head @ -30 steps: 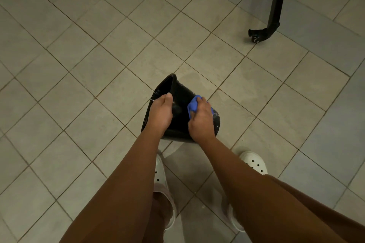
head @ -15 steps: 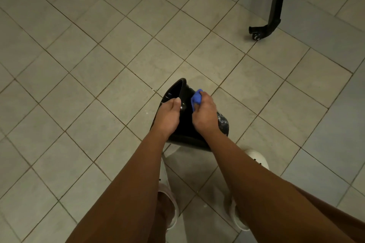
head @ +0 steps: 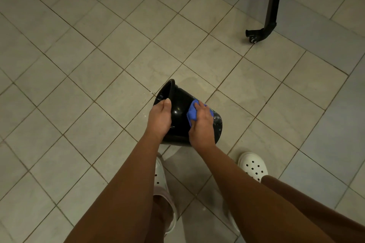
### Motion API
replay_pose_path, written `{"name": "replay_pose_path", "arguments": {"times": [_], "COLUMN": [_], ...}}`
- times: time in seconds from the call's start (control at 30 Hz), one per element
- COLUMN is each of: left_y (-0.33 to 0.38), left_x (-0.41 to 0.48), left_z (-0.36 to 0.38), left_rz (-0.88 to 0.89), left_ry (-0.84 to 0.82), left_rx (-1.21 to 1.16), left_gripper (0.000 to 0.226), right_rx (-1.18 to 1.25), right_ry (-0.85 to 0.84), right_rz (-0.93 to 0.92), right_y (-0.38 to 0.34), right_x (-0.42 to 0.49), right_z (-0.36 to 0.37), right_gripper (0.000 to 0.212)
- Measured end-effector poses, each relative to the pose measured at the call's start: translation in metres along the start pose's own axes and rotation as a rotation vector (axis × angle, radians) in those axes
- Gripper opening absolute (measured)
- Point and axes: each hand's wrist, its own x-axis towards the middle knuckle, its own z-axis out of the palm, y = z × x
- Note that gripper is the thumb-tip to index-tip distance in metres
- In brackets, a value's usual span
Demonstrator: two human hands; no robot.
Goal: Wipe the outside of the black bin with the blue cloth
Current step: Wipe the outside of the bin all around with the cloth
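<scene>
A glossy black bin (head: 178, 108) is held tipped on its side above the tiled floor, its open mouth facing up and to the left. My left hand (head: 160, 118) grips the bin at its rim, fingers curled over the edge. My right hand (head: 201, 124) presses a bunched blue cloth (head: 192, 113) against the bin's outer wall, near the middle of its side. Most of the cloth is hidden under my fingers. The bin's base end points to the lower right.
A black metal leg with a small caster (head: 254, 35) stands at the upper right. My feet in white perforated clogs (head: 253, 165) are just below the bin. Beige and grey floor tiles (head: 98, 65) spread all around.
My right hand slid the cloth from near the bin's rim back down the side toward the base. The bin stayed tipped in my left hand.
</scene>
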Motion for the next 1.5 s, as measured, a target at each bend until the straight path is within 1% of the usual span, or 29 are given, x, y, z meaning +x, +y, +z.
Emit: {"name": "replay_pose_path", "arguments": {"times": [0.03,0.1,0.2,0.23,0.3,0.4,0.47,0.53,0.6,0.67,0.7,0.77,0.8,0.87,0.93,1.0,1.03,1.07,1.13,1.2,1.23,1.27,1.33,1.4,1.5], "left_y": [0.000,0.001,0.005,0.006,0.004,0.001,0.002,0.003,0.004,0.003,0.003,0.003,0.003,0.003,0.005,0.006,0.006,0.006,0.005,0.001,0.000,-0.001,-0.004,-0.006,-0.003], "left_x": [0.001,0.004,0.007,0.008,0.008,0.007,0.008,0.010,0.011,0.011,0.011,0.010,0.009,0.007,0.004,0.004,0.004,0.005,0.007,0.007,0.006,0.006,0.007,0.007,0.007], "left_z": [-0.001,-0.004,-0.009,-0.009,-0.008,-0.005,-0.005,-0.004,-0.004,-0.003,-0.003,-0.002,-0.001,0.001,0.003,0.005,0.004,0.003,-0.001,-0.004,-0.005,-0.007,-0.009,-0.010,-0.008], "left_rz": [-0.007,-0.026,-0.029,-0.022,-0.002,0.029,0.053,0.069,0.085,0.113,0.124,0.137,0.145,0.158,0.171,0.176,0.164,0.146,0.119,0.102,0.089,0.076,0.054,0.043,0.069], "left_ry": [0.001,0.005,0.020,0.033,0.067,0.107,0.112,0.117,0.116,0.111,0.114,0.124,0.126,0.119,0.104,0.106,0.114,0.125,0.143,0.159,0.163,0.162,0.160,0.154,0.129], "left_rx": [0.003,0.010,0.032,0.036,0.057,0.099,0.142,0.185,0.233,0.274,0.285,0.302,0.313,0.338,0.369,0.386,0.378,0.366,0.350,0.321,0.294,0.270,0.232,0.218,0.265], "left_gripper": [0.041,0.042,0.042,0.041,0.039,0.040,0.043,0.042,0.041,0.041,0.041,0.041,0.040,0.039,0.038,0.037,0.037,0.037,0.036,0.037,0.037,0.038,0.041,0.040,0.034], "right_rx": [-0.019,0.008,0.060,0.055,0.033,0.008,-0.009,0.006,0.031,0.064,0.081,0.096,0.096,0.107,0.140,0.131,0.099,0.061,0.022,0.040,0.053,0.057,0.051,0.077,0.077], "right_ry": [0.020,0.019,-0.069,-0.093,-0.109,-0.084,-0.053,-0.031,-0.027,-0.056,-0.078,-0.104,-0.099,-0.061,-0.011,0.026,0.032,0.028,0.014,-0.040,-0.077,-0.108,-0.109,-0.058,0.006], "right_rz": [-0.014,-0.111,-0.256,-0.279,-0.225,-0.024,0.010,-0.017,-0.112,-0.219,-0.239,-0.216,-0.176,-0.027,0.152,0.235,0.213,0.153,-0.013,-0.124,-0.149,-0.144,-0.055,0.049,0.171], "right_y": [-0.003,-0.008,-0.005,-0.001,0.009,0.017,0.015,0.008,0.001,-0.002,-0.001,0.004,0.008,0.017,0.023,0.017,0.012,0.006,-0.006,-0.009,-0.005,0.001,0.016,0.028,0.023], "right_x": [-0.005,-0.012,-0.007,-0.002,0.005,0.001,-0.006,-0.011,-0.010,-0.003,0.003,0.014,0.017,0.018,0.011,0.003,-0.001,-0.004,-0.008,-0.005,0.000,0.003,0.007,0.006,-0.007], "right_z": [0.005,0.012,0.010,0.007,0.001,-0.002,0.003,0.008,0.011,0.009,0.005,-0.002,-0.005,-0.009,-0.008,0.000,0.005,0.010,0.017,0.013,0.009,0.006,-0.002,-0.004,0.006], "right_gripper": [0.074,0.072,0.065,0.063,0.062,0.073,0.076,0.074,0.070,0.063,0.059,0.053,0.052,0.054,0.061,0.066,0.068,0.068,0.064,0.060,0.059,0.058,0.058,0.058,0.064]}}
